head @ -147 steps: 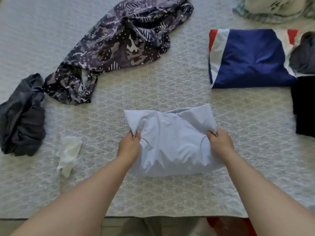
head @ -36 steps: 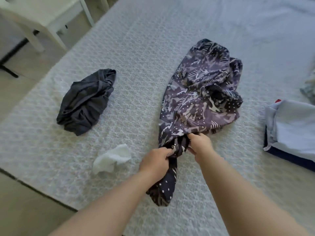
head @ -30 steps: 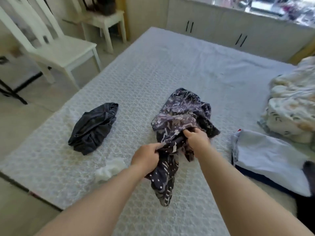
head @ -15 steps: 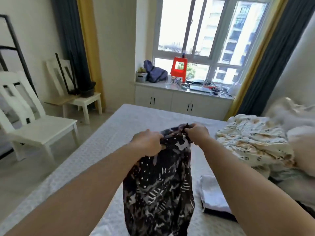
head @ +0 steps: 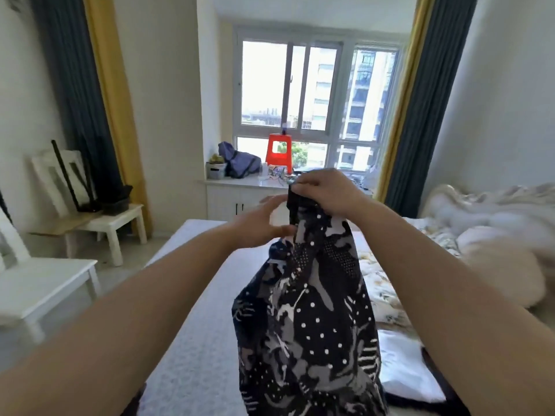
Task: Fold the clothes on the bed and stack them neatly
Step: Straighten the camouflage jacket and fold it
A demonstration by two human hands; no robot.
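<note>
Garment [head: 309, 319], dark with pale dots and leaf shapes, hanging in the air over the bed [head: 195, 340], lifted well clear of the cover it lay on a second ago. Right hand [head: 322, 192] pinching the top edge, fingers curled round a bunched dark band, raised higher than half a second back. Left hand [head: 261, 226] now let go, fingers spread and loose, thumb tip touching the cloth just below the right hand; half a second ago both fists gripped the top together. Folded white piece [head: 402, 367] lying on the bed to the right, partly hidden behind the hanging cloth. Rumpled quilt [head: 480, 235] further right. White chair [head: 39, 283] at left; window [head: 318, 94] straight ahead.
</note>
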